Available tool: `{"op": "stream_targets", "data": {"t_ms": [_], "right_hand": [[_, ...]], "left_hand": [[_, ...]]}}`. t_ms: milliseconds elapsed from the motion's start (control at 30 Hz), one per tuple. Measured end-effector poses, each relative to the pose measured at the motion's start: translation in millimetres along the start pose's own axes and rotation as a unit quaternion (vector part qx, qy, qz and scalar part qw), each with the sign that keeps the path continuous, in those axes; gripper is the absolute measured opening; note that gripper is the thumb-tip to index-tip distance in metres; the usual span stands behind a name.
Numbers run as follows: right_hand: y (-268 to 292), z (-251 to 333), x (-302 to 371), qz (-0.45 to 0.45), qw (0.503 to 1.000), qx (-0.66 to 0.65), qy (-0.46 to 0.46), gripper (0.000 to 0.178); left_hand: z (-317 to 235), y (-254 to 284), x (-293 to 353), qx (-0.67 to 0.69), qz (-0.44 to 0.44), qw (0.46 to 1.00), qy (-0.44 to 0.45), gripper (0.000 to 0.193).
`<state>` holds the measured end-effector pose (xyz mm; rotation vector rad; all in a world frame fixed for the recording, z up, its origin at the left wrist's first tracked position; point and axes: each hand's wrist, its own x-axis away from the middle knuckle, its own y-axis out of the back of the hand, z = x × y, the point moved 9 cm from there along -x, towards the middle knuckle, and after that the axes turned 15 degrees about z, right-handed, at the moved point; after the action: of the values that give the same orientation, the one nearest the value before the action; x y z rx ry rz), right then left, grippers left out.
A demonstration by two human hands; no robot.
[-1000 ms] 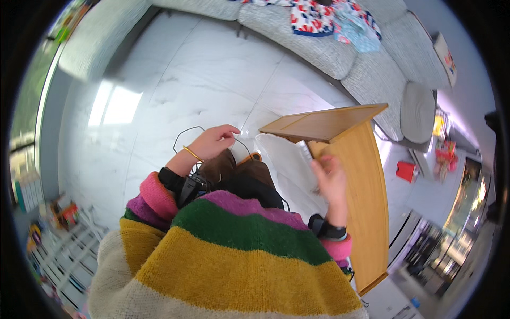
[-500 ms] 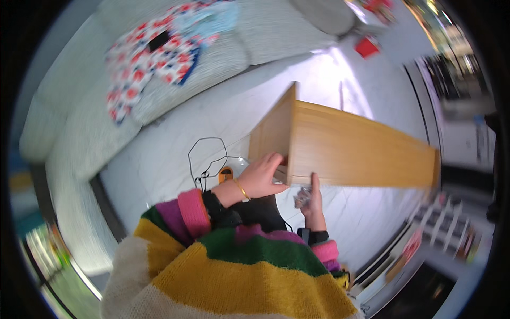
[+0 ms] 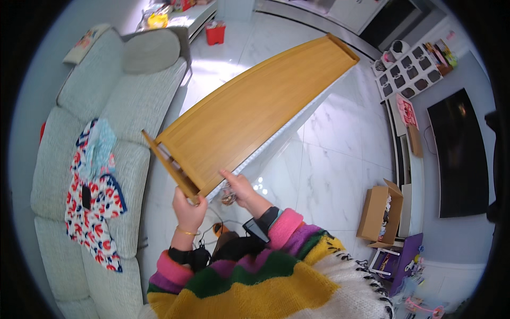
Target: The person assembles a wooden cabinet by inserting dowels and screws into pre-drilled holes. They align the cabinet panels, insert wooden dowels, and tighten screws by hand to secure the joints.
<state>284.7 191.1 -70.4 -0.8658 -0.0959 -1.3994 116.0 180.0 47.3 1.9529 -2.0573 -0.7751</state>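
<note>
A long, light-brown wooden table (image 3: 255, 106) stretches from my hands toward the far right. Across its near end runs a narrow wooden board (image 3: 170, 167), with a thin gap between it and the top. My left hand (image 3: 189, 213) grips this board at its near corner, fingers closed round the edge. On the table's right edge, my right hand (image 3: 245, 192) has its thumb on the top, the other fingers partly hidden beneath. A crumpled, shiny, see-through thing (image 3: 228, 195) sits in the right palm; its kind is unclear.
Along the left stands a grey-green sofa (image 3: 122, 175), with patterned clothing (image 3: 103, 186) and a black phone (image 3: 86, 197) on it. An opened cardboard box (image 3: 366, 215) sits on the right, by a low cabinet and television (image 3: 459, 154). A red bin (image 3: 215, 34) stands far off.
My view has turned right, and the table now points away from me. My left hand has shifted from inside the end board to its corner. My right hand stays at the table's edge.
</note>
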Motion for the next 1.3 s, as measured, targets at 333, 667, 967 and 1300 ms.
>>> {"op": "stream_targets", "data": {"t_ms": [333, 667, 967, 1300], "right_hand": [[-7, 153, 4, 0.216, 0.967, -0.092, 0.099, 0.024], [23, 313, 8, 0.302, 0.924, -0.186, 0.143, 0.025], [68, 439, -18, 0.305, 0.913, -0.212, 0.17, 0.029], [165, 603, -21, 0.386, 0.845, -0.281, 0.24, 0.03]], "left_hand": [[-121, -23, -109, 0.017, 0.012, 1.0, -0.012, 0.043], [-270, -70, -234, -0.099, 0.057, 0.987, -0.11, 0.034], [-363, -122, -346, -0.155, 0.05, 0.965, -0.205, 0.025], [-492, -251, -462, -0.315, 0.013, 0.916, -0.249, 0.025]]}}
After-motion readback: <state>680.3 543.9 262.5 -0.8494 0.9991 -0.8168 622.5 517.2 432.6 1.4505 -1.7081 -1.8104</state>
